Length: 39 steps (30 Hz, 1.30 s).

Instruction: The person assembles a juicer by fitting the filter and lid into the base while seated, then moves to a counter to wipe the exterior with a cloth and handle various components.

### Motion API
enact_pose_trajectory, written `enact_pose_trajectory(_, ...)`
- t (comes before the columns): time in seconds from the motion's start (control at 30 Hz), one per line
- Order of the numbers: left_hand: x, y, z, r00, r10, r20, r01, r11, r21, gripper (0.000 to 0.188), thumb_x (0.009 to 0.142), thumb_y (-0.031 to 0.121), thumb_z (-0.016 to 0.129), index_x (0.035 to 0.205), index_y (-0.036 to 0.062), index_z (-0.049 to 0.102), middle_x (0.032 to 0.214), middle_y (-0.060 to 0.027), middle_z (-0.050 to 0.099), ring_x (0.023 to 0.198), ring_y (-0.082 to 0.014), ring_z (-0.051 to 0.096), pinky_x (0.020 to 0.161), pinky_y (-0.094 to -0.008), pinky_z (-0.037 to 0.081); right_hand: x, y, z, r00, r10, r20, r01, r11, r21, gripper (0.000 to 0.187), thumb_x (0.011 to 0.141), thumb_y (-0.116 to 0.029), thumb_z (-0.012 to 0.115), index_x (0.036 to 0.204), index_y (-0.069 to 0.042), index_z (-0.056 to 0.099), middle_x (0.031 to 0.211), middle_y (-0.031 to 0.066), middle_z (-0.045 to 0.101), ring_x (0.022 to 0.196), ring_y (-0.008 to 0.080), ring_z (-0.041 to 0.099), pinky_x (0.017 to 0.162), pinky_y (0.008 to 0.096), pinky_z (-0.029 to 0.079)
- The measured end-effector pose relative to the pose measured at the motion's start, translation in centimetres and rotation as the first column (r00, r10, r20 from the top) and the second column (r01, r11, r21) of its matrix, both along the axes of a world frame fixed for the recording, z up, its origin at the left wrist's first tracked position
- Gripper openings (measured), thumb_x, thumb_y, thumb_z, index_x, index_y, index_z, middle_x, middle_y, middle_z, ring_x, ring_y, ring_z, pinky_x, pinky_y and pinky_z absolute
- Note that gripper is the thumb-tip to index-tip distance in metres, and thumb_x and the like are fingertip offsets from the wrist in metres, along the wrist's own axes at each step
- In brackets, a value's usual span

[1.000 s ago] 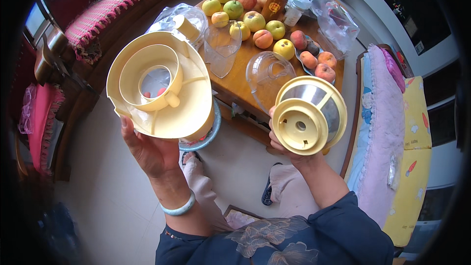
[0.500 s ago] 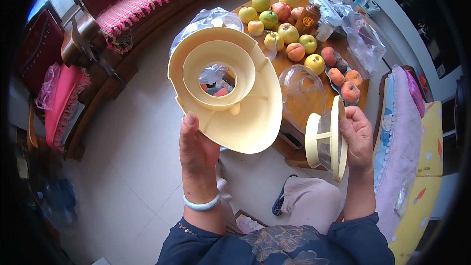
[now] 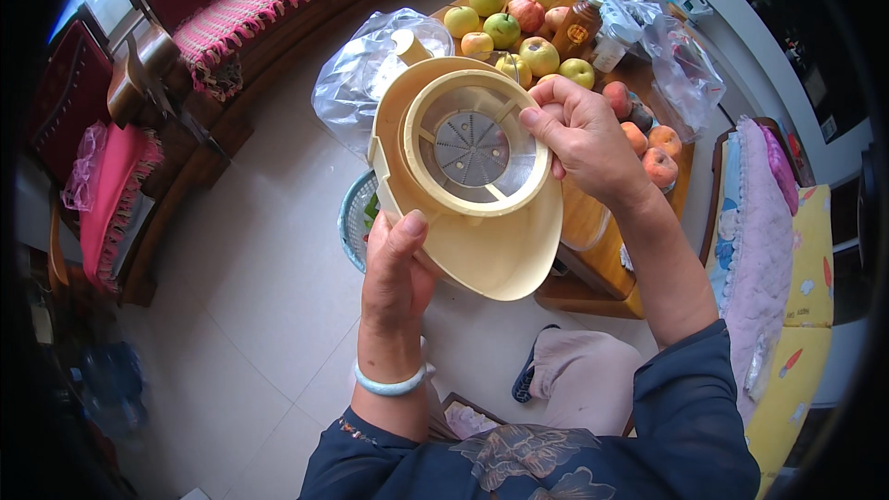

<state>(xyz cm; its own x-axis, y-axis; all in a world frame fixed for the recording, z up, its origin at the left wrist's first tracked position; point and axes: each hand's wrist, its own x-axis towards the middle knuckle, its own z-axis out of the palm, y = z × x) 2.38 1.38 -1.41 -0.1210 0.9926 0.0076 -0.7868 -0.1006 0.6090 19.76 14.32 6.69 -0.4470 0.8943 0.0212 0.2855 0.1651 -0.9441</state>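
My left hand [image 3: 398, 268] grips the lower left edge of a cream plastic juicer bowl [image 3: 500, 264], thumb over the rim. The bowl is tilted towards me, with its narrow end pointing down to the right. A round mesh juicer filter [image 3: 474, 150], with a toothed metal disc at its centre, sits at the bowl's raised ring; whether it is fully seated I cannot tell. My right hand [image 3: 585, 134] pinches the filter's upper right rim between thumb and fingers.
Beyond the bowl is a wooden table [image 3: 593, 306] bearing apples [image 3: 505, 30], peaches [image 3: 660, 167], a brown bottle [image 3: 578, 30] and plastic bags [image 3: 685, 74]. A blue basket [image 3: 354, 222] shows behind the bowl. Left stands a wooden sofa [image 3: 278, 14]; right lies lilac bedding [image 3: 764, 250].
My right hand has brought the filter leftwards from beside the bowl onto its ring, turning the toothed disc into view. The bowl has shifted slightly right, uncovering the blue basket.
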Motion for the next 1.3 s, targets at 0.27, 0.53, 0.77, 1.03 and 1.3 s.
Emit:
enact_pose_trajectory(0.27,0.1,0.0,-0.2,0.993,0.007,-0.115,-0.004,1.000,0.029,0.081,0.078,0.037,0.073,0.137,-0.0059,0.037,0.129,-0.0160,0.053,0.118,-0.0238,0.055,0.102,-0.0356,0.043,-0.1,0.6,0.4,0.993,0.037,0.111,-0.037,0.999,0.003,0.015,0.095,-0.012,0.058,0.100,0.002,0.057,0.067,-0.0028,0.057,0.053,0.0023,0.047,0.050,0.0195,0.036)
enact_pose_trajectory(0.53,0.4,0.1,-0.1,0.992,0.064,-0.112,-0.062,0.998,0.022,0.082,0.078,0.039,0.072,0.137,-0.0064,0.036,0.129,-0.0172,0.053,0.117,-0.0248,0.056,0.101,-0.0365,0.045,-0.9,-0.3,1.5,0.992,0.078,0.102,-0.083,0.995,0.052,0.017,0.095,-0.011,0.057,0.107,0.001,0.059,0.075,0.0040,0.065,0.055,0.0073,0.056,0.053,0.0224,0.043)
enact_pose_trajectory(0.77,0.3,0.1,-0.2,0.998,0.046,-0.049,-0.043,0.997,0.057,0.076,0.083,0.036,0.069,0.137,-0.0063,0.037,0.130,-0.0178,0.053,0.118,-0.0265,0.056,0.103,-0.0382,0.045,-0.9,-0.8,2.0,0.873,-0.092,0.480,-0.273,0.722,0.636,0.025,0.087,-0.018,0.064,0.104,0.000,0.063,0.083,0.0189,0.066,0.068,0.0295,0.066,0.068,0.0384,0.051)
enact_pose_trajectory(1.03,0.0,0.2,-0.6,1.000,0.016,0.008,-0.017,0.997,0.077,0.072,0.085,0.033,0.067,0.137,-0.0055,0.038,0.132,-0.0180,0.053,0.120,-0.0280,0.055,0.104,-0.0399,0.044,-1.0,-3.6,3.7,0.879,0.132,0.458,-0.364,0.806,0.467,0.029,0.083,-0.023,0.069,0.103,-0.002,0.065,0.090,0.0160,0.067,0.085,0.0319,0.065,0.078,0.0397,0.051)
enact_pose_trajectory(1.3,0.2,0.1,-0.2,0.997,0.047,0.053,-0.051,0.996,0.075,0.068,0.085,0.033,0.066,0.136,-0.0046,0.042,0.130,-0.0186,0.055,0.119,-0.0298,0.056,0.104,-0.0418,0.044,-0.6,-4.2,1.5,0.864,0.147,0.481,-0.455,0.636,0.624,0.015,0.082,-0.017,0.069,0.091,-0.006,0.065,0.082,0.0099,0.065,0.084,0.0298,0.063,0.074,0.0388,0.051)
